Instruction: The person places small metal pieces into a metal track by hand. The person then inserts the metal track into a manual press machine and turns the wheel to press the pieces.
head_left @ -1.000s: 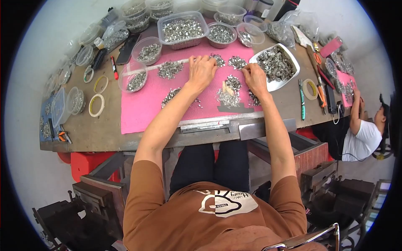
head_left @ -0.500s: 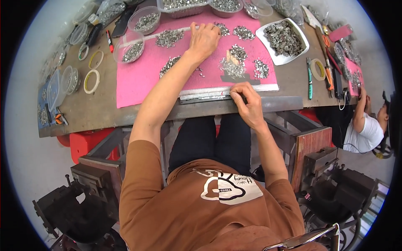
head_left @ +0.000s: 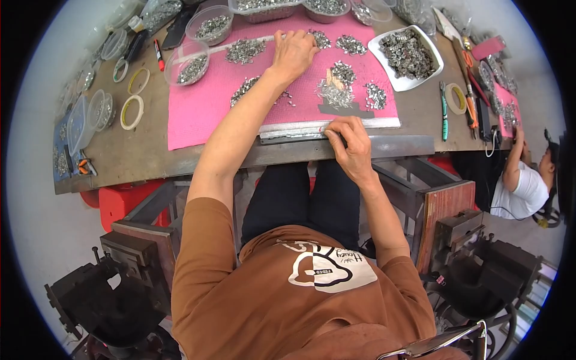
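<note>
sorting small metal parts: left hand [head_left: 294, 53] lies flat, released, on pink mat [head_left: 198, 108], right hand [head_left: 351, 141] pinching metal strip [head_left: 300, 129] at tabletop [head_left: 144, 153] edge, likely needs careful alignment next.

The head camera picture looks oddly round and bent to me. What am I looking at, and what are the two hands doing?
The camera sits on a person's head and looks down, so you see their own arms and lap; its wide lens bends straight edges. The person sits at a workbench with a pink mat strewn with heaps of small metal parts. Clear bowls and a white tray hold more. The left hand rests on the mat among the heaps. The right hand touches a long metal strip at the bench's near edge. Tape rolls lie to the left, and another person works at the far right.
</note>
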The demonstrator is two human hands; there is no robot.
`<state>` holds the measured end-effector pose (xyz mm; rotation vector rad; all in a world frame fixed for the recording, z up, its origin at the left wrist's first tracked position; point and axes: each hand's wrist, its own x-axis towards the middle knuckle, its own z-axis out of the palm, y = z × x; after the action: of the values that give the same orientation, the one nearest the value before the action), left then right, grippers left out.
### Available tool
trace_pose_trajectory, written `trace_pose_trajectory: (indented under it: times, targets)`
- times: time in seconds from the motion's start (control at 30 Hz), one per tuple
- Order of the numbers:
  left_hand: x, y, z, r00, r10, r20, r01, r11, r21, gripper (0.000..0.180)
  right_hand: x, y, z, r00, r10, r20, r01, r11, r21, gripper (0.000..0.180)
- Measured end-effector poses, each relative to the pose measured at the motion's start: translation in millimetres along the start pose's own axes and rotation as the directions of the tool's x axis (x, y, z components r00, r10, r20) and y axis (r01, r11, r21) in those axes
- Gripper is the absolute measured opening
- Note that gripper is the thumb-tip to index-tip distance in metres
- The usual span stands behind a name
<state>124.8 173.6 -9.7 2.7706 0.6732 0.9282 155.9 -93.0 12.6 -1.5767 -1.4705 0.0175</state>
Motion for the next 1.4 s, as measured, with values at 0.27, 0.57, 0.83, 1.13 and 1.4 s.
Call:
trace_pose_trajectory:
  times: [0.27,0.57,0.83,1.13,1.4]
  targets:
    - [-8.5,-8.6,6.6,1.0,0.025,-0.006,-0.024,1.0,0.013,0.01,4.2,9.1,-14.5,0.983,-0.158,0.092,0.164,0.984,-0.063,0.014]
    - [-9.1,-11.9,-10.2,0.999,0.034,0.002,-0.034,0.999,-0.042,0.01,127.9,95.7,5.0,0.999,-0.03,0.03,0.037,0.961,-0.275,0.009]
    - [-10.8,1.7,-15.3,0.996,-0.087,-0.014,0.087,0.996,-0.01,0.011,152.1,116.1,49.0,0.997,-0.056,0.055,0.077,0.796,-0.601,0.013]
    - [-13.9,10.1,-14.5,1.0,0.0,-0.016,0.0,1.0,-0.011,0.011,146.2,116.2,45.3,0.993,-0.05,0.104,0.099,0.828,-0.552,0.011]
    - [-59.4,25.9,-58.3,0.982,0.169,0.084,-0.17,0.985,0.004,0.008,78.6,24.9,-18.9,0.945,0.251,0.208,-0.288,0.942,0.174,0.014]
